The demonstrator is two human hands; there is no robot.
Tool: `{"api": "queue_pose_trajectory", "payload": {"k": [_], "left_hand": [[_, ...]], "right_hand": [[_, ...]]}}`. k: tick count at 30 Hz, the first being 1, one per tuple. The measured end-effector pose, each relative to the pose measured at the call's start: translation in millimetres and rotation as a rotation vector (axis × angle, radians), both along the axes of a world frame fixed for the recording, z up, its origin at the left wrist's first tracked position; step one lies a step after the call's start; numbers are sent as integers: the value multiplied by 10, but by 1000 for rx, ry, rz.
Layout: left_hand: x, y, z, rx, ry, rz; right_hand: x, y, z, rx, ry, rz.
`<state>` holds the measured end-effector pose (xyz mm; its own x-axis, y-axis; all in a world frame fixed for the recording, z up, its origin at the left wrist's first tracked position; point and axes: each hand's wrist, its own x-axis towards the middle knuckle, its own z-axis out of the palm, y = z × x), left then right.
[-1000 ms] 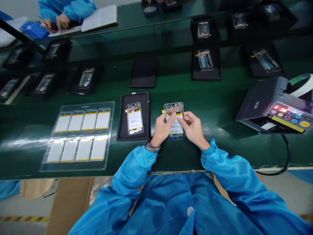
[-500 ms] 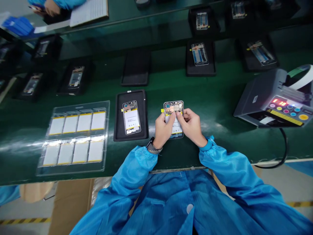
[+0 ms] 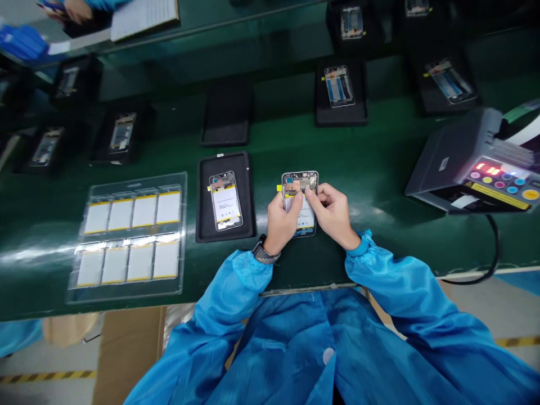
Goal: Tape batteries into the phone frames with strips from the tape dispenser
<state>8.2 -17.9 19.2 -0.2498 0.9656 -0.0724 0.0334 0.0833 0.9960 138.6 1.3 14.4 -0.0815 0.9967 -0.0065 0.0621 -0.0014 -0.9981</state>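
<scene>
Between my two hands is an opened phone [image 3: 305,216], its circuit board showing at the top and a white battery below. My left hand [image 3: 282,220] grips the phone's left side, thumb lying on the upper part of the battery. On the right edge, my right hand [image 3: 334,216] is closed round the phone, and its thumb presses near the line between board and battery. A yellow tab sticks out at the phone's upper left. Left of my hands, a second opened phone [image 3: 226,201] with a battery lies in a black tray [image 3: 204,225].
A clear plastic tray [image 3: 184,236] of white batteries lies at left. On the right stands a grey tape dispenser [image 3: 447,160] with lit buttons and a cable. Farther back are a bare black tray [image 3: 226,115] and several trays holding phones. Another person's hands [image 3: 78,10] show top left.
My right thumb has shifted slightly to the right, and both hands still hold the phone. The whole view has moved a little.
</scene>
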Motion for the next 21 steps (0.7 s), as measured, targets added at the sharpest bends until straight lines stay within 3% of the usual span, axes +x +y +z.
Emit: {"api": "queue_pose_trajectory", "payload": {"k": [11,21], "left_hand": [[13,-7,14,0,-16,26],[2,-9,20,10,61,52]], "right_hand": [[32,14,93,39,-14,22],[8,-22,71,47,-27,21]]}}
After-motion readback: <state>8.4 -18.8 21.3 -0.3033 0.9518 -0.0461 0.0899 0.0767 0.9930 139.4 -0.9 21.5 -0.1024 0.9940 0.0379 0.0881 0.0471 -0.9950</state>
